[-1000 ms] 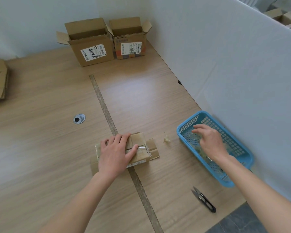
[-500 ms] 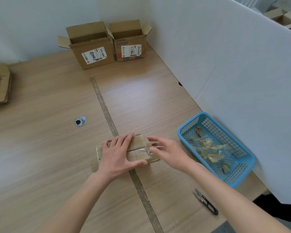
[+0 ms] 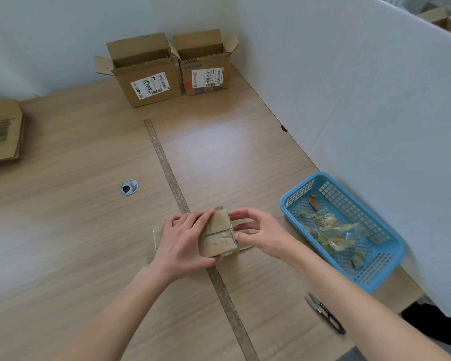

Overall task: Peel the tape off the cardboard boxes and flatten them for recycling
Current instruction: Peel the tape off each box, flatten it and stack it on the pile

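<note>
A small flattened cardboard box [image 3: 217, 237] with clear tape on it lies on the wooden table [image 3: 76, 230] near the front middle. My left hand [image 3: 184, 242] lies over its left half, fingers across the top and thumb curled under its near edge. My right hand [image 3: 258, 231] is at the box's right end, fingers and thumb curled and pinching that edge. Two open boxes stand at the back: a larger one [image 3: 146, 74] and a smaller one [image 3: 206, 63], both with shipping labels.
A blue plastic basket [image 3: 391, 267] holding crumpled tape pieces sits to the right against the white partition [image 3: 362, 100]. Black snips [image 3: 326, 312] lie near the front right edge. Flattened cardboard [image 3: 2, 131] is stacked at far left. A round cable hole [image 3: 129, 187] is left of centre.
My right hand left the blue basket and came left to the small box's right end, where it now pinches. My left hand stayed on the box, shifting its grip slightly.
</note>
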A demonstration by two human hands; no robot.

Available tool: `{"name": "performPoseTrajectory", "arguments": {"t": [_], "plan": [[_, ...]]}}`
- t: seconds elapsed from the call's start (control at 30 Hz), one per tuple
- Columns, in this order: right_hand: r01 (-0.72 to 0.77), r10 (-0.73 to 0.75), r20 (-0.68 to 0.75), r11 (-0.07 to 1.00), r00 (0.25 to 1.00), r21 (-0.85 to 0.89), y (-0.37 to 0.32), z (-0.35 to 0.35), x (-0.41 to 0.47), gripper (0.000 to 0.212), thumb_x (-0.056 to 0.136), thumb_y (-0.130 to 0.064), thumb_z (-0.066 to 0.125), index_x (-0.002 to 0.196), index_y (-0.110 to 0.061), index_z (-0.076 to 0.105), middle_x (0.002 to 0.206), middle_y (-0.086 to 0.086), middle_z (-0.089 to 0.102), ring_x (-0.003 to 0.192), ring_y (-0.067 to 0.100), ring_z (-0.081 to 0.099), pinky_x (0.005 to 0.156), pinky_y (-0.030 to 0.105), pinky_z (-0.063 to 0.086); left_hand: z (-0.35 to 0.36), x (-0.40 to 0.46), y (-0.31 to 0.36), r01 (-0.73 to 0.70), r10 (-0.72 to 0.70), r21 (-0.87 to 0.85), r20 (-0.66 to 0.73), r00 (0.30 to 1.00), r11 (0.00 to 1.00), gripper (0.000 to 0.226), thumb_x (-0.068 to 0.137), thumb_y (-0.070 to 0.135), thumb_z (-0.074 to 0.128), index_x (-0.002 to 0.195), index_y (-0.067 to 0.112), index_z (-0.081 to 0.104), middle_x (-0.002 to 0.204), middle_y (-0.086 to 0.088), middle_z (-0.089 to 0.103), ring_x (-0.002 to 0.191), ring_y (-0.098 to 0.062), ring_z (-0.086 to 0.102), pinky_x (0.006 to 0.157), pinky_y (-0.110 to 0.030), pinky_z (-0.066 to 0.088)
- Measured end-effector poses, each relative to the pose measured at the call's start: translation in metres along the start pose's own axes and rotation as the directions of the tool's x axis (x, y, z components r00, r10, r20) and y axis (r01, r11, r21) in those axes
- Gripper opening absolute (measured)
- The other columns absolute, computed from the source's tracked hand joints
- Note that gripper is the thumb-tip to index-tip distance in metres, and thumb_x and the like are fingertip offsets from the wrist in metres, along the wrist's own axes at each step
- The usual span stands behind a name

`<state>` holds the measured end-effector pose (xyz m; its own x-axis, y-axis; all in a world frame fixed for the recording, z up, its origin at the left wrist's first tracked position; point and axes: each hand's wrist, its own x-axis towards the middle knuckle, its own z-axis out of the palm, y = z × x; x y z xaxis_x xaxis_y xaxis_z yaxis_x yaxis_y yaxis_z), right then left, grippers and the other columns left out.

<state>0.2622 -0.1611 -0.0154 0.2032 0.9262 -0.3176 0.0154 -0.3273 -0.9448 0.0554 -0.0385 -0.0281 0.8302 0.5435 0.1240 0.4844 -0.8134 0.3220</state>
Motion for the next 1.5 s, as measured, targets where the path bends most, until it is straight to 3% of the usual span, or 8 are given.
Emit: {"name": "performPoseTrajectory", "arguments": {"t": [0.23,0.43,0.73,1.03,1.27,1.5], "plan": [[0.015,-0.015,0.044,1.000,0.999,0.015,-0.005,-0.007,-0.002,0.048,0.087,-0.006,0.077,0.131,-0.018,0.063,0.127,-0.004,0.069,0.113,0.015,0.068,0.098,0.038,0.056,-0.008,0.000,-0.003,-0.015,0.016,-0.081,0.023,1.000,0.997,0.104,0.060,0.074,0.074,0.147,0.025,0.046,0.135,0.012,0.056,0.121,-0.012,0.055,0.103,-0.046,0.040],[0.026,-0.026,0.037,1.000,0.999,0.002,-0.002,-0.007,-0.004,0.046,0.089,-0.009,0.076,0.130,-0.024,0.065,0.125,-0.007,0.070,0.114,0.012,0.066,0.097,0.038,0.057,-0.013,0.000,0.000,0.000,0.004,-0.103,0.039,0.999,0.995,0.105,0.062,0.073,0.074,0.150,0.025,0.045,0.138,0.011,0.055,0.125,-0.013,0.054,0.105,-0.046,0.039],[-0.059,0.049,0.073,0.988,0.996,0.141,0.002,-0.009,-0.009,0.043,0.088,-0.010,0.077,0.128,-0.022,0.067,0.121,0.004,0.072,0.117,0.013,0.065,0.100,0.033,0.055,-0.012,-0.003,0.003,-0.011,0.015,-0.091,0.037,0.999,0.996,0.106,0.062,0.072,0.076,0.151,0.025,0.044,0.138,0.012,0.054,0.125,-0.012,0.053,0.107,-0.046,0.037],[-0.022,0.017,0.063,0.997,0.998,0.077,-0.002,-0.014,-0.006,0.038,0.086,-0.019,0.081,0.120,-0.028,0.069,0.121,-0.010,0.070,0.110,0.009,0.066,0.089,0.025,0.056,-0.004,-0.003,0.004,-0.005,0.008,-0.085,0.030,1.000,0.996,0.109,0.059,0.076,0.075,0.152,0.030,0.040,0.139,0.016,0.052,0.124,-0.009,0.053,0.107,-0.047,0.037],[-0.047,0.036,0.113,0.994,0.993,0.098,-0.002,-0.017,-0.006,0.044,0.084,-0.007,0.078,0.121,-0.028,0.068,0.121,-0.002,0.071,0.114,0.012,0.066,0.093,0.032,0.058,-0.002,-0.003,0.002,-0.011,0.014,-0.087,0.035,0.999,0.996,0.110,0.060,0.077,0.075,0.153,0.032,0.038,0.141,0.017,0.050,0.126,-0.009,0.052,0.107,-0.046,0.037],[-0.022,0.018,0.071,0.998,0.997,0.062,0.002,-0.017,-0.004,0.038,0.085,-0.016,0.080,0.116,-0.034,0.070,0.118,-0.007,0.072,0.112,0.010,0.067,0.094,0.033,0.057,-0.003,-0.003,0.004,-0.010,0.013,-0.094,0.030,0.999,0.996,0.109,0.060,0.075,0.075,0.153,0.030,0.039,0.140,0.015,0.052,0.127,-0.010,0.052,0.108,-0.047,0.036]]}}
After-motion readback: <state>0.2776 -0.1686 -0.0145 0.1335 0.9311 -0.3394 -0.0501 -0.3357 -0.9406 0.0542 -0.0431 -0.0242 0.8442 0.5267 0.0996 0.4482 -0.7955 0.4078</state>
